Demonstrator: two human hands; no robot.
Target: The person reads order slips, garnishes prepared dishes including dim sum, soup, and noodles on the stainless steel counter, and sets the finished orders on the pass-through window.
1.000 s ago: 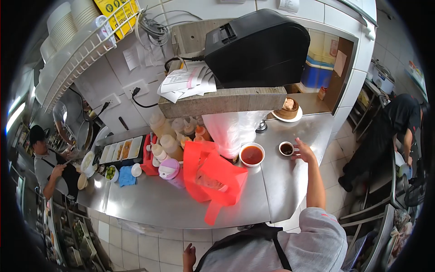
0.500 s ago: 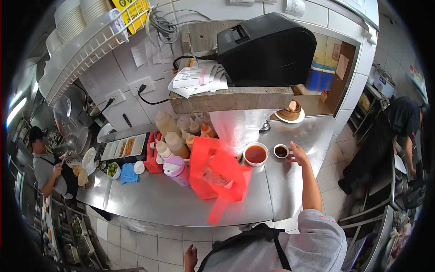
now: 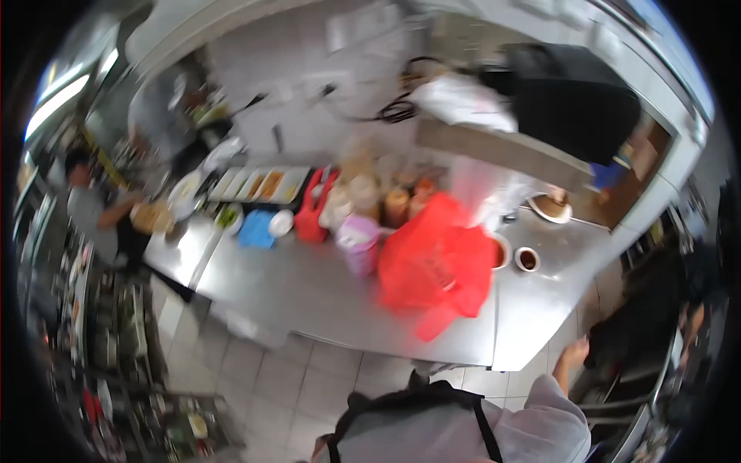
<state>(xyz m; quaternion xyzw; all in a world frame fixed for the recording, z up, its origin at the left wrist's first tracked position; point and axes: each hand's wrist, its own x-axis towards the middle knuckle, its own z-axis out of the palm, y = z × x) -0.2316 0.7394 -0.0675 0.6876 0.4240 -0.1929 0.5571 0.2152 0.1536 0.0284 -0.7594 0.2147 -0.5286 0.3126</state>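
My right hand (image 3: pixel 574 353) is off the counter's front edge at the lower right, blurred, with its fingers hard to make out. Only a sliver of my left hand (image 3: pixel 319 446) shows at the bottom beside my apron, its fingers hidden. On the steel counter (image 3: pixel 285 297), a red bag (image 3: pixel 436 262) stands in the middle. Right behind it, a bowl of red sauce (image 3: pixel 500 251) is partly covered by the bag. A small cup of dark sauce (image 3: pixel 527 259) sits to the right of that bowl. Neither hand touches these things.
Left of the bag stand a purple-lidded cup (image 3: pixel 359 245), sauce bottles (image 3: pixel 363 193), a red holder (image 3: pixel 315 212), a blue cloth (image 3: pixel 258 229) and a topping tray (image 3: pixel 262 186). A shelf (image 3: pixel 502 147) with a black printer (image 3: pixel 571 92) overhangs the back. A person (image 3: pixel 100 208) works at far left.
The view has swung, so the counter's contents appear farther right. My right hand has left the dark sauce cup and drawn back toward my body. My left hand has mostly dropped from sight.
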